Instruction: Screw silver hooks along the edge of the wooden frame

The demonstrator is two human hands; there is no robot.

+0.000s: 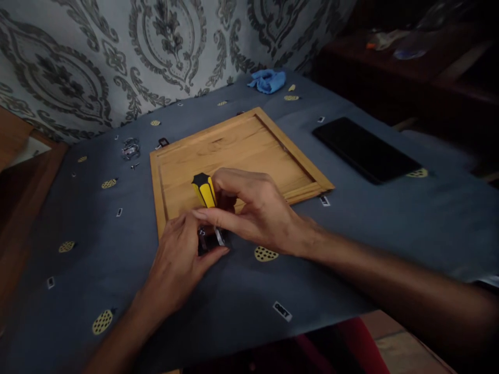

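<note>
A wooden framed panel (234,150) lies flat on the blue cloth. Over its near left edge, my right hand (259,210) is closed around a yellow and black screwdriver (206,192), whose handle end points up. Its lower part is hidden behind my fingers. My left hand (181,257) is closed on a small shiny metal fitting (219,236) at that same edge, with the thumb in front and fingers behind. Both hands nearly touch. The fitting's exact kind, and where the screwdriver tip sits, cannot be made out.
Small clear or metal pieces (131,149) and a screw (134,166) lie left of the panel. Dark fittings (162,142) show at its far edge. A black phone or tablet (364,148) rests on the right, a crumpled blue cloth (268,81) at the back. A patterned wall covering stands behind.
</note>
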